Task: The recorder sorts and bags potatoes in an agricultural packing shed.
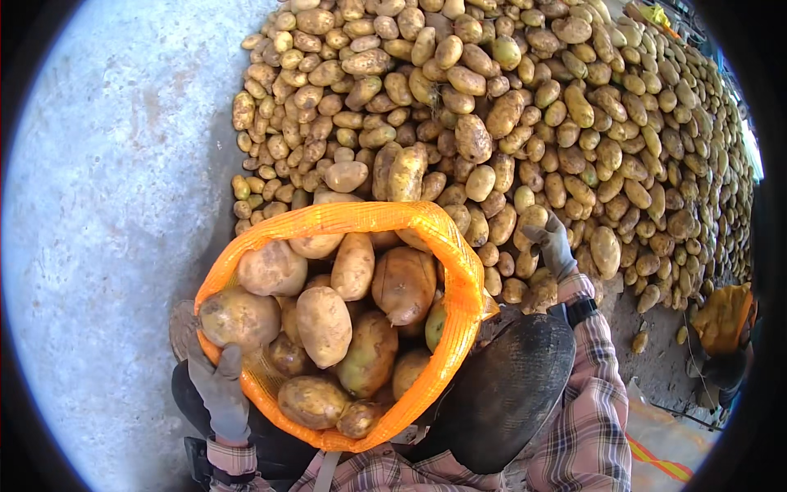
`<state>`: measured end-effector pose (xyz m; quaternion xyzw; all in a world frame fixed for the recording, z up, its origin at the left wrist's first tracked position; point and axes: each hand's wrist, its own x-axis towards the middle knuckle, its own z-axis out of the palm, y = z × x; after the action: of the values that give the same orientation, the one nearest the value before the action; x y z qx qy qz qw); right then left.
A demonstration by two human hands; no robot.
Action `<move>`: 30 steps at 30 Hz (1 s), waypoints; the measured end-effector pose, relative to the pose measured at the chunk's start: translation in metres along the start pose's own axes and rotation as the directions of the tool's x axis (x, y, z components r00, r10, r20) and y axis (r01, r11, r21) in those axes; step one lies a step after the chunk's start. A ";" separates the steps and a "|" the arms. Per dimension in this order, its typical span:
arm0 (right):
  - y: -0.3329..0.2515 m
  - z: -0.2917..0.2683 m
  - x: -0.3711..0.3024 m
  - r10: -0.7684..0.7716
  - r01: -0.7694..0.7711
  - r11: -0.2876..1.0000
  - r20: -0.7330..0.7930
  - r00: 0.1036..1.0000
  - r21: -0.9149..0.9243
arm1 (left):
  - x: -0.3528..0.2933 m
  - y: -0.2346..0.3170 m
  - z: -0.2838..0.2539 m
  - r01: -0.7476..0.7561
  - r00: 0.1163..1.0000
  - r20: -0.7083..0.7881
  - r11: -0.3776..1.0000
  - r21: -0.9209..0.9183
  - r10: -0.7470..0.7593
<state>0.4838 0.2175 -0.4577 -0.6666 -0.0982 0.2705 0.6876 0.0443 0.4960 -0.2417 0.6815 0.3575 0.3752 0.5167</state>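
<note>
An orange mesh bag (361,215) stands between my knees with its mouth spread wide, holding several large potatoes (324,325). My left hand (220,392), in a grey glove, grips the bag's left rim, its thumb on the inner side and the other fingers partly hidden outside. My right hand (555,248), also gloved in grey, is out to the right of the bag at the near edge of a big potato pile (500,107). Its thumb and fingers are apart, with nothing visible between them.
Bare concrete floor (123,205) lies to the left. My black-clad right knee (508,385) stands beside the bag. At the right are loose potatoes (640,341), a yellow-orange sack (721,318) and a translucent sheet with a striped band (668,459).
</note>
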 end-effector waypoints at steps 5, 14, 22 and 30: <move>-0.170 0.060 -0.065 -0.215 0.245 0.969 0.368 0.905 -0.035 | -0.005 0.004 -0.005 -0.074 0.995 -0.073 0.993 -0.090 0.067; -0.252 0.250 -0.163 -0.560 0.931 -0.215 0.818 0.131 -0.296 | 0.002 -0.013 -0.016 -0.130 0.991 -0.037 0.991 0.036 0.131; -0.181 0.298 -0.155 -0.243 0.853 -0.482 0.966 0.090 -0.201 | 0.007 -0.023 -0.009 -0.296 0.947 -0.038 0.915 0.274 0.318; -0.271 0.224 -0.103 -0.490 0.957 0.286 0.866 0.098 0.054 | -0.005 -0.017 -0.016 -0.190 0.980 -0.036 0.971 0.148 0.197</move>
<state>0.3518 0.3689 -0.1504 -0.4858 -0.7808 0.0724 0.3863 0.0262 0.5026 -0.2558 0.7389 0.3284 0.4143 0.4178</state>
